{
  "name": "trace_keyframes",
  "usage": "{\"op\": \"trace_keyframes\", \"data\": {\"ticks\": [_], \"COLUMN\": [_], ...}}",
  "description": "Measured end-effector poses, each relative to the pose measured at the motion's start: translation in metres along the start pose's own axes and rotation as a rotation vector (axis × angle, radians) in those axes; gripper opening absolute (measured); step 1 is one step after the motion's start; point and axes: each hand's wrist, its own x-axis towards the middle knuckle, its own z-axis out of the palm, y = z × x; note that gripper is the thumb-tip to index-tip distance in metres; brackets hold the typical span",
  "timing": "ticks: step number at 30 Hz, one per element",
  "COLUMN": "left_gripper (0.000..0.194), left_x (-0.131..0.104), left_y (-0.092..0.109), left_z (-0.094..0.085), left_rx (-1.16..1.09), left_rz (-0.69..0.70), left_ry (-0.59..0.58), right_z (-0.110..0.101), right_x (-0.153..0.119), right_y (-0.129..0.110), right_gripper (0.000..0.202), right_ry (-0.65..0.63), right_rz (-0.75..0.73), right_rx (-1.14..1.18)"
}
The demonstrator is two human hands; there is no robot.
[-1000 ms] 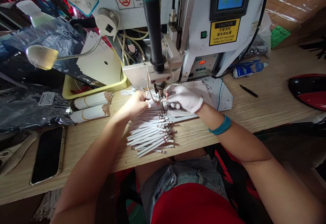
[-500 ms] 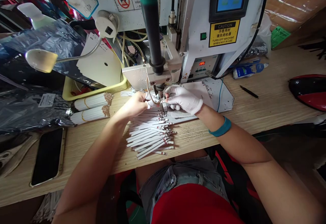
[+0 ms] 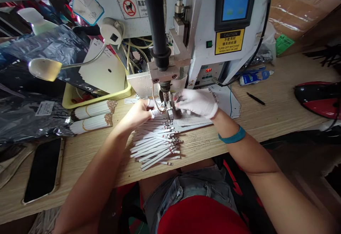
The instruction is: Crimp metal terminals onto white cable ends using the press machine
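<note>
Under the soldering head [image 3: 165, 88] of a white machine, my left hand [image 3: 145, 111], with white covers on some fingertips, has its fingers pressed together beside the small metal fixture [image 3: 169, 110]; what they hold is too small to name. My right hand [image 3: 195, 102], in a white glove, is just right of the fixture with thumb and forefinger pinched; anything between them is too small to make out. Many thin white strips [image 3: 154, 145] with small parts at their right ends lie fanned on the table below the fixture.
Two bundles of white strips [image 3: 93, 117] and a yellow basket [image 3: 96, 99] stand left, with a phone [image 3: 44, 170] nearer. At right are a white board [image 3: 234, 102], a black pen [image 3: 255, 98], a blue-white tube [image 3: 255, 77] and a red-black object [image 3: 319, 99].
My right hand has drawn slightly to the right, away from the fixture. My left hand stays beside it. The camera view has shifted a little.
</note>
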Motion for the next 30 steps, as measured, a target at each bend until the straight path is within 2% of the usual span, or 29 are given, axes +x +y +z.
{"op": "trace_keyframes", "data": {"ticks": [2, 3, 6, 7, 11, 13, 15, 18, 20, 24, 28, 30], "left_gripper": [0.012, 0.014, 0.019, 0.021, 0.023, 0.019, 0.018, 0.024, 0.026, 0.024, 0.025, 0.028], "left_x": [-0.004, -0.007, -0.016, -0.017, -0.014, -0.008, -0.002, 0.001, 0.000, -0.006, -0.009, -0.010], "left_y": [0.002, 0.003, 0.006, 0.007, 0.004, 0.000, -0.004, -0.006, -0.004, 0.001, 0.001, -0.001], "left_z": [-0.004, -0.006, -0.010, -0.010, -0.003, 0.003, 0.009, 0.014, 0.014, 0.007, 0.000, -0.002], "left_rx": [0.005, 0.027, 0.170, 0.225, 0.440, 0.559, 0.665, 0.753, 0.744, 0.632, 0.542, 0.457], "left_rz": [0.042, 0.055, 0.039, 0.024, 0.025, 0.060, 0.094, 0.148, 0.175, 0.141, 0.141, 0.098], "left_ry": [0.002, -0.019, -0.142, -0.140, 0.136, 0.190, 0.183, 0.166, 0.158, 0.136, 0.169, 0.163], "right_z": [-0.022, -0.032, -0.051, -0.053, -0.050, -0.047, -0.043, -0.034, -0.026, -0.010, 0.002, 0.008], "right_x": [-0.009, -0.013, -0.023, -0.024, -0.024, -0.023, -0.024, -0.024, -0.021, -0.006, 0.006, 0.008], "right_y": [-0.005, -0.007, -0.001, 0.004, 0.026, 0.031, 0.030, 0.018, 0.010, -0.001, 0.000, 0.005], "right_gripper": [0.012, 0.010, 0.007, 0.008, 0.009, 0.009, 0.011, 0.014, 0.016, 0.016, 0.014, 0.015], "right_ry": [0.114, 0.132, 0.085, 0.063, 0.031, 0.053, 0.095, 0.135, 0.112, 0.060, 0.146, 0.116], "right_rz": [-0.077, -0.096, -0.086, -0.082, -0.122, -0.150, -0.184, -0.225, -0.181, -0.004, -0.021, -0.008], "right_rx": [-0.246, -0.366, -0.624, -0.669, -0.775, -0.825, -0.827, -0.688, -0.519, -0.074, 0.150, 0.298]}}
